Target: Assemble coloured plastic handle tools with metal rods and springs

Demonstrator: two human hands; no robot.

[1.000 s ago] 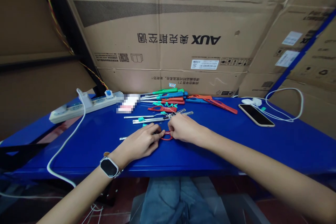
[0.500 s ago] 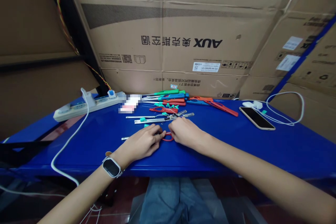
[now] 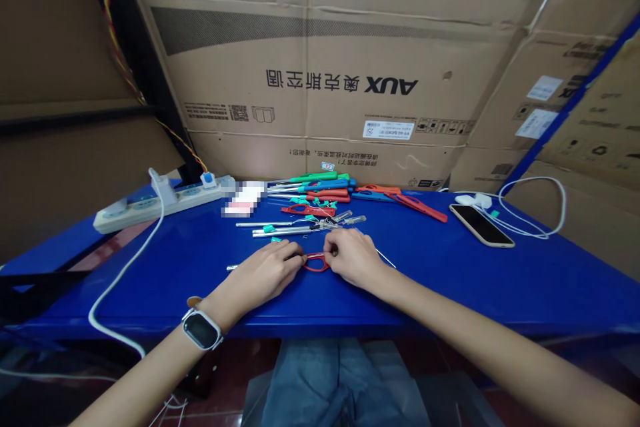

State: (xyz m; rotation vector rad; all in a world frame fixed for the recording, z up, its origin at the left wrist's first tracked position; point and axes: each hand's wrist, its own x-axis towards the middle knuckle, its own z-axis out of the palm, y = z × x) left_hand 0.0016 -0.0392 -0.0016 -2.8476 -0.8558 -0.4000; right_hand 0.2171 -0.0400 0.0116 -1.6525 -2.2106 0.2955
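Note:
Between my hands lies a red lighter handle shell (image 3: 316,270) with an oval opening. My left hand (image 3: 273,268) grips its left end with thumb and fingers, and a silver tube tip (image 3: 231,268) shows to the left of that hand. My right hand (image 3: 354,255) pinches at the shell's right end; what sits under its fingers is hidden. A thin white wire or rod (image 3: 386,258) shows beyond the right hand. Just behind the hands lie silver metal tubes (image 3: 281,231) with green tape and clear lighter parts (image 3: 354,220).
Long lighters with green (image 3: 320,176), blue and red handles lie at the back. Loose red shells (image 3: 417,207) are right of them. A power strip (image 3: 145,205) stands left, a phone (image 3: 483,225) and white cable (image 3: 557,220) right. Cardboard (image 3: 300,40) walls the table's back.
My hands have moved slightly apart, so more of the red shell shows. The thin white wire or rod now appears beside my right hand. The whole view has shifted a little.

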